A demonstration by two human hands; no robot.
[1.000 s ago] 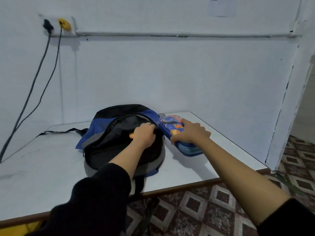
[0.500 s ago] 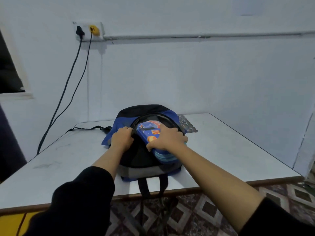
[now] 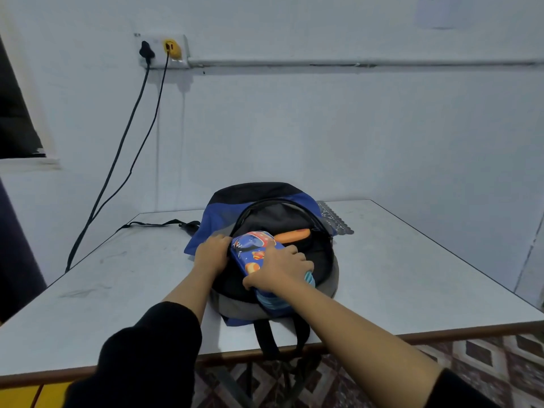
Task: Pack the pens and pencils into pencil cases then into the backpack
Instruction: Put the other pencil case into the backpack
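Two black sleeves point(image 3: 153, 348), yours, pushed up above bare forearms, nearest the camera. Patterned floor tiles point(image 3: 485, 357) below the near edge of the table point(image 3: 412, 275); table top white, front edge brown. Two black carry straps point(image 3: 266, 338) of the backpack point(image 3: 219, 222), hanging over that edge.

One right hand point(image 3: 279, 272), yours: fingers curled over the top of the blue pencil case point(image 3: 250, 250), thumb on its near side, gripping it. Case printed with planets; it lies tilted, far end inside the backpack's mouth, near end over the front rim of the opening. One left hand point(image 3: 212, 254), yours: fingers curled round the left rim of the opening, gripping the fabric, just beside the case's left edge.

Backpack blue, black and grey, lying flat mid-table, main zip open in an arch. One orange pencil case point(image 3: 293, 235) inside it, beyond the blue one, lying crosswise. One silvery patterned sheet point(image 3: 335, 223) on the table at the backpack's far right side, partly hidden; what it is, you cannot tell. One black shoulder strap point(image 3: 153, 224) trailing left across the table.

One socket plate point(image 3: 163, 51) high on the white wall, holding a black plug point(image 3: 146, 50) and a yellow plug point(image 3: 171, 48); two dark cables point(image 3: 129, 136) hanging from them. One conduit point(image 3: 353, 63) running right from the plate. One paper sheet point(image 3: 438, 10) at top right.
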